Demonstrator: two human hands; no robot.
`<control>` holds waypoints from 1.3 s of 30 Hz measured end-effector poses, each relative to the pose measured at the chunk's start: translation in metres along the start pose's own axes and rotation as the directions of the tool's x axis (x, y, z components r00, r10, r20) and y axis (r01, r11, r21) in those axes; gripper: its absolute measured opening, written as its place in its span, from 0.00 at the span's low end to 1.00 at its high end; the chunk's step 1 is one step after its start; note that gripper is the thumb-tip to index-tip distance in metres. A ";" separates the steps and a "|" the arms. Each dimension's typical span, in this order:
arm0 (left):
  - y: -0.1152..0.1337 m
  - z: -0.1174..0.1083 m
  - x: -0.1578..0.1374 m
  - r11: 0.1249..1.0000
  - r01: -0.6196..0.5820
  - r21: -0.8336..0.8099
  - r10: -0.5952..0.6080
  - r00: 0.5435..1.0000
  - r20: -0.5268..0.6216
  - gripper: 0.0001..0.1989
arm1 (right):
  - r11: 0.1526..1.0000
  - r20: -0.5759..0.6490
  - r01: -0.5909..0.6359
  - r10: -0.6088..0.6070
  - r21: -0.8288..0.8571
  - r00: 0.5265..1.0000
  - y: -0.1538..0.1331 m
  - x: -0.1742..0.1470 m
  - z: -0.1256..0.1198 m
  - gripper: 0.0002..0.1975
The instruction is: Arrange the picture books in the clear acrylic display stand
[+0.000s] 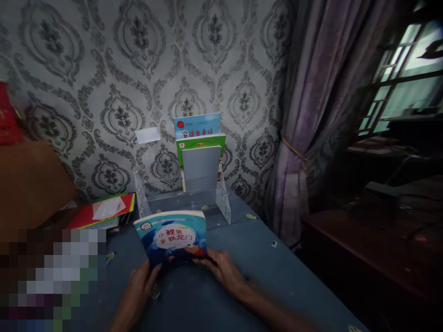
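Holding seems the current step: blue illustrated paperback book (175, 237) is gripped low by left hand (138, 281) and right hand (226, 271), before clear acrylic rack (223, 203); even two-handed support likely called for next.

Blue storybook (175, 237), green book (200, 142), slate-blue tablecloth (242, 251), grey damask-patterned wallpaper (155, 83), purple curtain (304, 101).

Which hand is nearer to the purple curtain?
Right. The right hand grips the right side of the blue book, toward the purple curtain; the left hand grips the left side, farther from it.
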State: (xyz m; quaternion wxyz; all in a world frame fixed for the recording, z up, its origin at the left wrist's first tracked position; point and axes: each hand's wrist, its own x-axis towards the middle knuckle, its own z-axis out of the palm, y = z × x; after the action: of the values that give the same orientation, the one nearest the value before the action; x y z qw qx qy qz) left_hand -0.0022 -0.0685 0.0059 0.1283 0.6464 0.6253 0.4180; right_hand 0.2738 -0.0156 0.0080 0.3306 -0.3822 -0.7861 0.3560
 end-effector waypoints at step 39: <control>0.154 -0.023 0.245 0.797 -0.560 0.228 0.575 0.818 0.002 0.18 | 0.914 -0.193 0.374 -0.400 -0.158 0.896 -0.025 0.182 -0.223 0.20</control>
State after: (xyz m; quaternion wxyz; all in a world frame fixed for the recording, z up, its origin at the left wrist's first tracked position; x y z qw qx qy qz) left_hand 0.0571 0.1191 0.2193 -0.0956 0.7995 0.4490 0.3873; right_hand 0.3521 0.1932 0.1914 0.4571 -0.2739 -0.8241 0.1918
